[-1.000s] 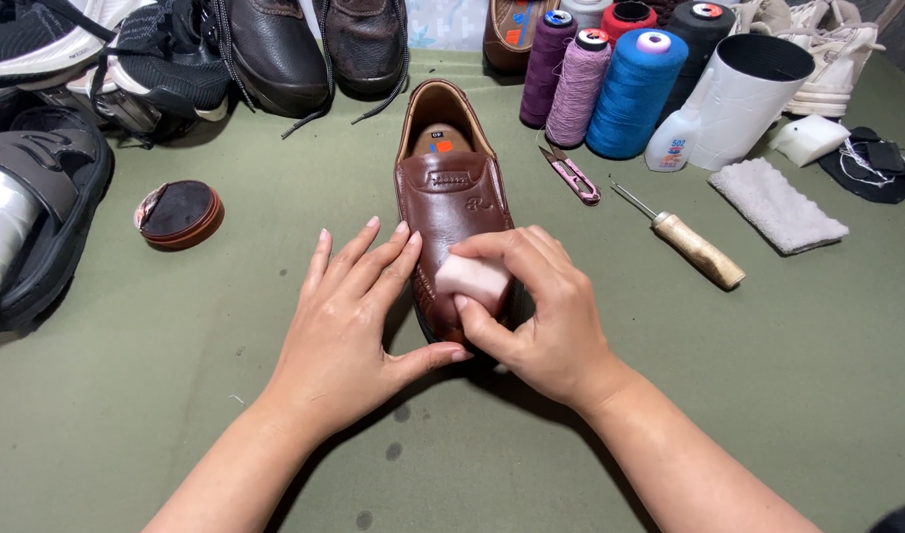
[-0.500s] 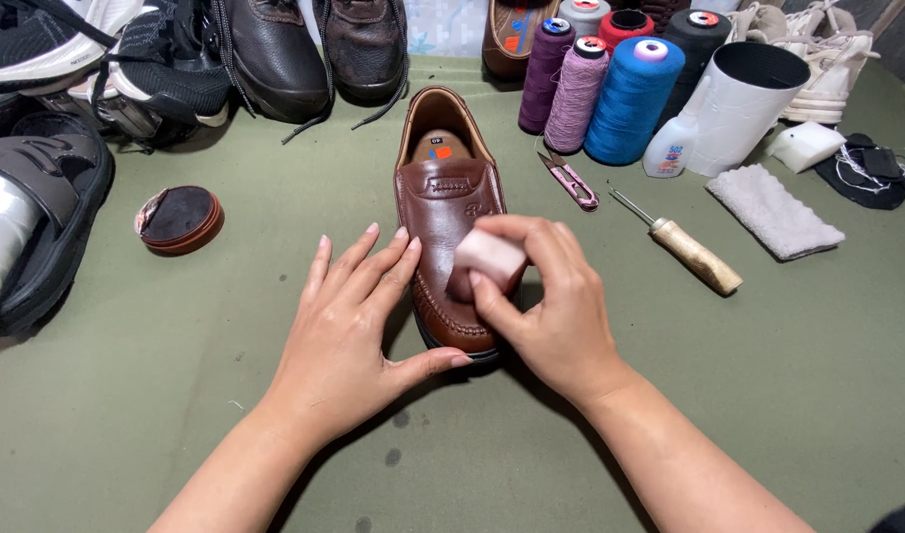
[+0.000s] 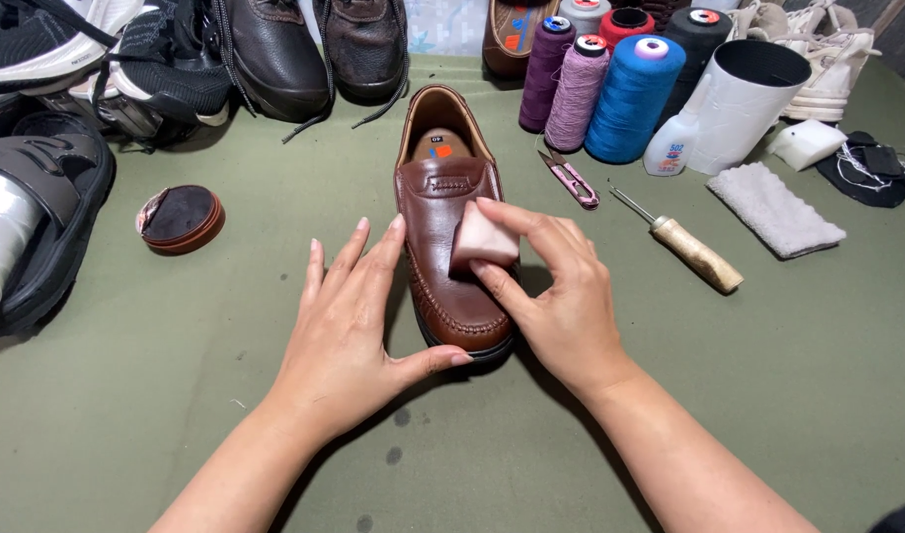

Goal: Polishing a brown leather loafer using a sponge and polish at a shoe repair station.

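A brown leather loafer (image 3: 442, 212) lies toe toward me on the green mat (image 3: 176, 415). My left hand (image 3: 349, 331) rests flat against the shoe's left side, thumb curled under the toe. My right hand (image 3: 556, 291) grips a small pale pink sponge block (image 3: 480, 240) and presses it on the right side of the shoe's upper, about midway along.
A round tin of dark polish (image 3: 181, 217) sits left. Thread cones (image 3: 620, 89), a white cup (image 3: 737, 99), small snips (image 3: 569, 180), a wooden-handled awl (image 3: 684, 247) and a white cloth (image 3: 776, 210) lie right. Other shoes (image 3: 275, 54) line the back and left.
My right hand has slid the sponge from near the toe up toward the middle of the shoe's upper. My left hand has stayed against the shoe.
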